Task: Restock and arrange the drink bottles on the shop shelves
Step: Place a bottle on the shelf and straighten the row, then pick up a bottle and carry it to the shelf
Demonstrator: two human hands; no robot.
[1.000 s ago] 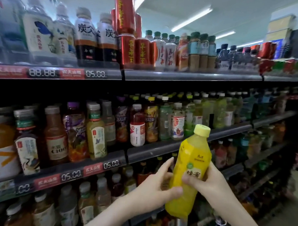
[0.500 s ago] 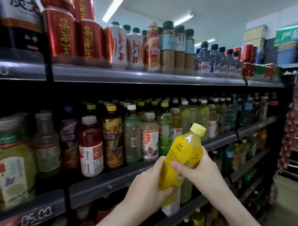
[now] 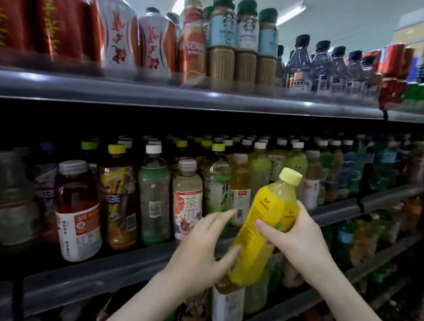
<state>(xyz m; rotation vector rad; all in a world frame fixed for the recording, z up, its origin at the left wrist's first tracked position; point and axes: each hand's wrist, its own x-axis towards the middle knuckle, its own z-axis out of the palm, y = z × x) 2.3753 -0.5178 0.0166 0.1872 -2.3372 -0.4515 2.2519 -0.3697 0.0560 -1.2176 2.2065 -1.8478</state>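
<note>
The yellow bottle [image 3: 264, 224] is up in front of the middle shelf [image 3: 106, 272], tilted, its pale yellow cap leaning up and to the right, its base hanging low, near the bottles of the shelf below. The right hand [image 3: 297, 237] has it round the middle, thumb across the label and fingers [image 3: 300, 209] curled behind, a firm hold. The left hand [image 3: 203, 246] is released, fingers straight and pointing at the front row, thumb just touching the bottle's lower side. Right there on the shelf stand a white-labelled tea bottle [image 3: 187, 200] and a green tea bottle [image 3: 217, 184]; further left stands a red drink with a white cap [image 3: 78, 211]. Whether the left fingertips reach the row, I cannot tell. Up on the top shelf [image 3: 184, 97] stand red cans [image 3: 42, 22], coffee bottles [image 3: 221, 40] and clear water bottles [image 3: 324, 68], blurred.
</note>
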